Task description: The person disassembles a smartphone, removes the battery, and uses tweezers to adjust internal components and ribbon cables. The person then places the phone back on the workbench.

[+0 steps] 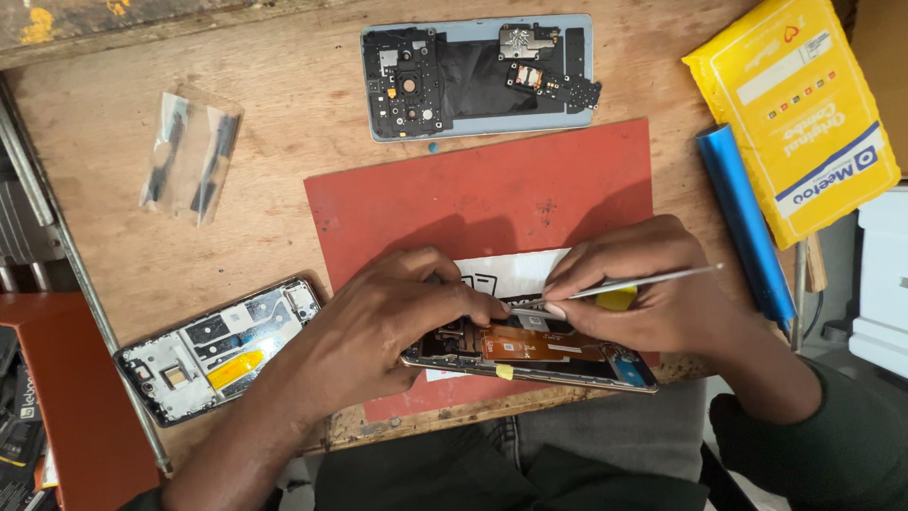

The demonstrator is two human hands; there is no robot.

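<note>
- The open phone [530,348] lies on the red mat [492,194] at the counter's [284,123] near edge, its insides up.
- Our left hand [378,326] pins the phone, fingers closed on its top edge; we hold it flat so nothing slips.
- Our right hand [643,289] pinches the tweezers [615,284], tip at the board; we work lightly.
- Farther out: a back cover [478,76], a second frame [213,348].

Person's left hand [378,326] and forearm bare; right hand [643,289] bare, its arm in a dark green long sleeve [832,435]; grey trousers [586,435] below.
</note>
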